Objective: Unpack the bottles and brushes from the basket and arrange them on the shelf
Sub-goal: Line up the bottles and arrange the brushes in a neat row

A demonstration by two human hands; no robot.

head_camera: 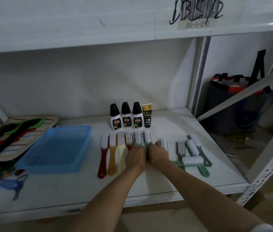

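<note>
On the white shelf [165,178] three black-capped white bottles [126,117] and a black-and-gold tube [147,115] stand in a row at the back. In front lies a row of white-bristled brushes: dark red [103,154], amber [112,153], cream [121,151], then several more. My left hand [135,156] rests over the handles of the red and green brushes in the middle of the row. My right hand [158,154] grips the handle of a green brush [163,144] beside it. Several green brushes [193,154] lie in a loose heap to the right. The blue basket [55,149] sits to the left.
Striped mats with black and green straps [15,133] lie at the far left, with a blue bottle opener [15,185] in front. A shelf post [197,77] and diagonal brace [243,92] stand right; a dark bucket [233,106] is behind them.
</note>
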